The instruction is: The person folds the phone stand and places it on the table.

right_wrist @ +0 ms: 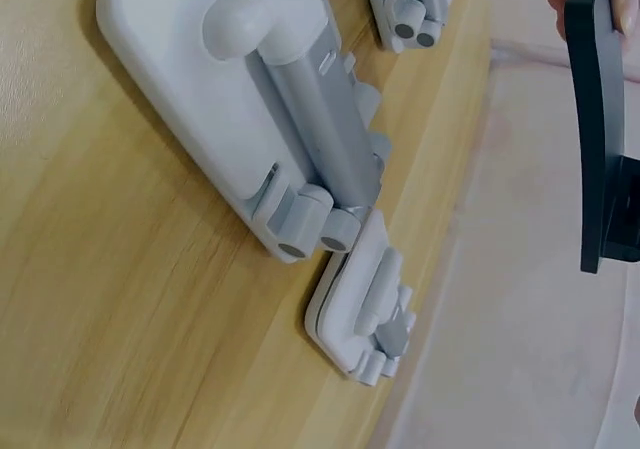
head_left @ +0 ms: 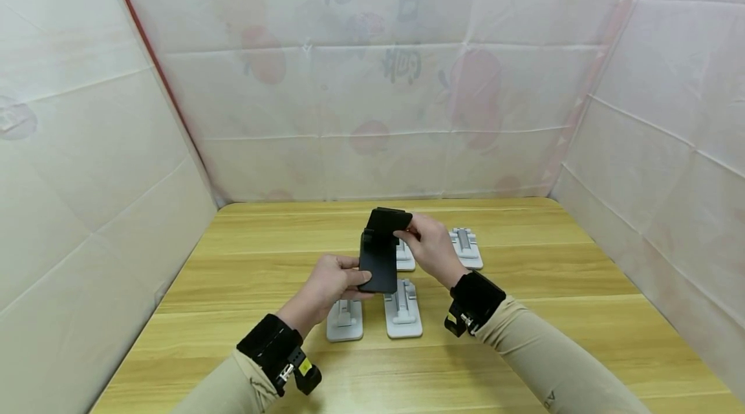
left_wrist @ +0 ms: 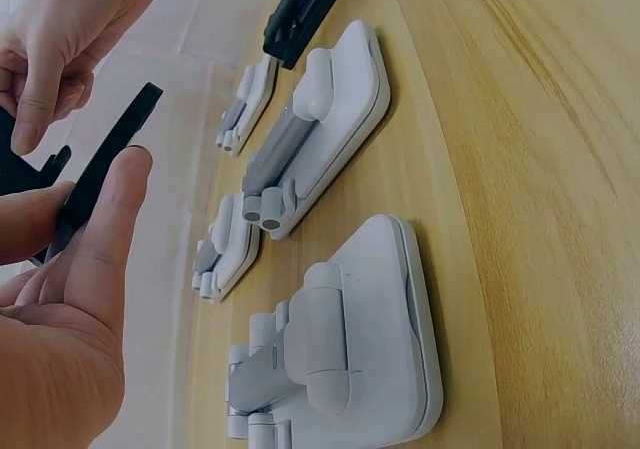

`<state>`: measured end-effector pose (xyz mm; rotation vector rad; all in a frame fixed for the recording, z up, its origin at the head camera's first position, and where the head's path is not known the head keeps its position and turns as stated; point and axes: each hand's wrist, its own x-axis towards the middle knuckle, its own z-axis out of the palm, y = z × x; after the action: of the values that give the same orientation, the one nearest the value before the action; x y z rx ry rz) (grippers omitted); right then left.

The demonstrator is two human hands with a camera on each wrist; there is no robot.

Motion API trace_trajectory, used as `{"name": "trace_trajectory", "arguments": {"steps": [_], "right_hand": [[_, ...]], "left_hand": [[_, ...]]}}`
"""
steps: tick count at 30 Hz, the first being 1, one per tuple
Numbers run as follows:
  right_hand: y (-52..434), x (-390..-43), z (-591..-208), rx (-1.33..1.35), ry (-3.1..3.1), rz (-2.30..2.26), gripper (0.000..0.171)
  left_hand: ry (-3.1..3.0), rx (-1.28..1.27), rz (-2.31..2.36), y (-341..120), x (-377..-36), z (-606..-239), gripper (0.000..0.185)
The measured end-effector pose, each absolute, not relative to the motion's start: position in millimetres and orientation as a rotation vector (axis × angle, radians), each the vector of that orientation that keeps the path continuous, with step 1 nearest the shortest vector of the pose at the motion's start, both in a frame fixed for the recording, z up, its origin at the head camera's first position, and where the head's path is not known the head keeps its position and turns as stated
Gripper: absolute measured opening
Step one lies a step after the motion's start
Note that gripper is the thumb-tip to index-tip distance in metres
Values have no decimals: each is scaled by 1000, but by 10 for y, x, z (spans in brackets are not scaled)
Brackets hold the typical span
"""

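Note:
Both hands hold a black folding phone stand (head_left: 379, 262) above the table, its upper plate tilted back from the lower plate. My left hand (head_left: 334, 281) pinches the lower plate near its bottom left edge, thumb on the face. The right hand (head_left: 429, 246) grips the upper plate by its right edge, between thumb and fingers. Seen from the left wrist, the black stand (left_wrist: 108, 154) is edge-on between thumb and fingers. Below the hands lie white folding phone stands, one at front left (head_left: 345, 326) and another at front middle (head_left: 404, 320).
Partly covered by the black stand and right hand, a third white stand (head_left: 405, 257) lies farther back. Another white stand (head_left: 467, 249) is at back right. Pale patterned sheets (head_left: 372, 97) enclose the wooden table (head_left: 256, 239) at the back and sides.

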<state>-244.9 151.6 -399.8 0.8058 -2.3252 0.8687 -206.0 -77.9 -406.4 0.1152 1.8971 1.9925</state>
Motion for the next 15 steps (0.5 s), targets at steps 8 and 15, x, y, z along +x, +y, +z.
{"name": "trace_trajectory", "arguments": {"steps": [8,15], "right_hand": [[1509,-2439,-3997,751,-2351,925,7],[1611,-2743,-4341,843,-2238,986,14]], "left_hand": [[1867,94,2019,-786,-2081,-4078,44],[1851,53,2072,-813,-2113,-4108,41]]}}
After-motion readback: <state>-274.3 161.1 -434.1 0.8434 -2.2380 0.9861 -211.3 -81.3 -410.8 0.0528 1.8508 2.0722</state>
